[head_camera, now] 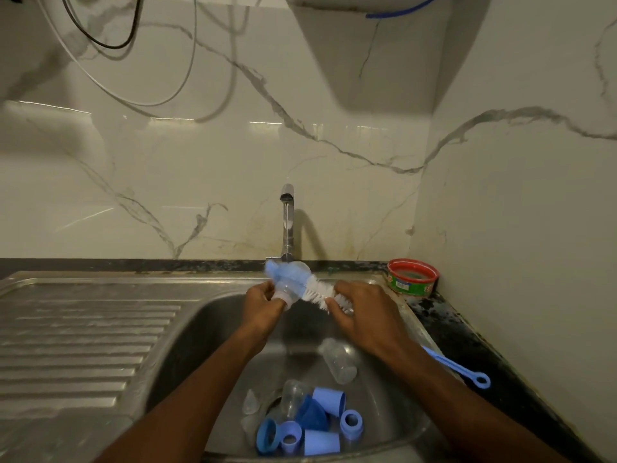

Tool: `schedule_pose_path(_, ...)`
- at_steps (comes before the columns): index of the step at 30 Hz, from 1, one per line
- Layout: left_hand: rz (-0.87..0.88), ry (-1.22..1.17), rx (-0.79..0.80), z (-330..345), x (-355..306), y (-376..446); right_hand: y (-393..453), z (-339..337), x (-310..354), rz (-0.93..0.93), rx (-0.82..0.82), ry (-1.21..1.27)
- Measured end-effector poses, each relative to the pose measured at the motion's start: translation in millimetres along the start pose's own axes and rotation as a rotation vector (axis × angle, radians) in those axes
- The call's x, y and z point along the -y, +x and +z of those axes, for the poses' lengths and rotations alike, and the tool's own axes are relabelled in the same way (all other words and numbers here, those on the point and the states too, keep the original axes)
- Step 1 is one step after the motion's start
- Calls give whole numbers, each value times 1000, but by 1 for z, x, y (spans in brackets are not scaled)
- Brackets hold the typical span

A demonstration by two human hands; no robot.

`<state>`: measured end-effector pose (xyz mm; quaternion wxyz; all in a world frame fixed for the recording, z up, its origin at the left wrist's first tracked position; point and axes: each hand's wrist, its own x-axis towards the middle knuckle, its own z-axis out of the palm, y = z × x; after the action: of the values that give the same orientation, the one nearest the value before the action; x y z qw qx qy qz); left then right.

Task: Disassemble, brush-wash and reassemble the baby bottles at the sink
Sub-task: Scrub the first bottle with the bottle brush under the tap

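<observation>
Left hand is gripping a bottle over the sink; right hand is clasping the brush pushed inside it

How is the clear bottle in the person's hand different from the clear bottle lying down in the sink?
The clear plastic bottle in the left hand is held up under the tap with the white bristle brush inside. The clear plastic bottle in the steel sink basin lies on its side, untouched, with no brush. Both are see-through and capless.
</observation>
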<state>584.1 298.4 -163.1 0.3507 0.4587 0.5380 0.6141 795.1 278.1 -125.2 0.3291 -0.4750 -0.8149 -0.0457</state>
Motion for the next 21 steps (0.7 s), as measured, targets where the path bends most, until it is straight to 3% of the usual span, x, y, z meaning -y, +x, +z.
schedule_pose_path(3,4,10,-53,-2,1,2,1,3,7,-15,22,16)
schedule_pose_path(8,-73,-107,41,6,-9,0,10,5,-4,258,-85,-66)
schedule_pose_path(11,-116,-208,136,6,-11,-3,3,10,-3,213,-5,-44)
schedule_pose_path(18,-128,-281,180,-1,-3,-7,-5,3,10,-19,55,73)
schedule_pose_path(21,-136,-274,203,1,-6,-6,-1,3,10,94,-14,19)
